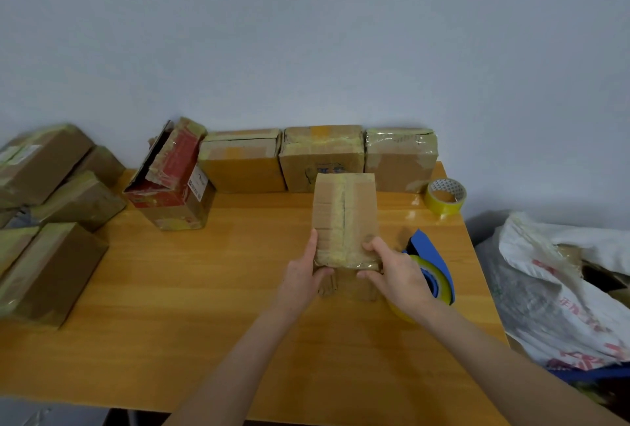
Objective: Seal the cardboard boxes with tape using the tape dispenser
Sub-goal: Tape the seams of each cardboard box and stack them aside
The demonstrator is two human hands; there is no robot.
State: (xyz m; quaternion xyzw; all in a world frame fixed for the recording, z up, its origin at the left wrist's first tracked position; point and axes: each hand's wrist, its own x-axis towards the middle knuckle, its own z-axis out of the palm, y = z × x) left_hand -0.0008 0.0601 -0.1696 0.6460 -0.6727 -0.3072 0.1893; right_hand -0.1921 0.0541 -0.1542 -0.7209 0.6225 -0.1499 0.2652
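A small cardboard box (345,217) with a strip of yellowish tape down its top seam is held above the wooden table (204,306). My left hand (303,275) grips its near left corner, thumb underneath. My right hand (395,272) grips the near right corner with fingers on top. Just behind my right hand lies the blue tape dispenser (433,262) with its yellow roll, partly hidden by that hand.
Three taped boxes (320,156) line the wall at the back. A red-printed box (170,183) stands open at the back left. Several taped boxes (51,221) pile up on the left. A spare tape roll (445,197) sits at the back right corner; white sacks (559,289) lie right.
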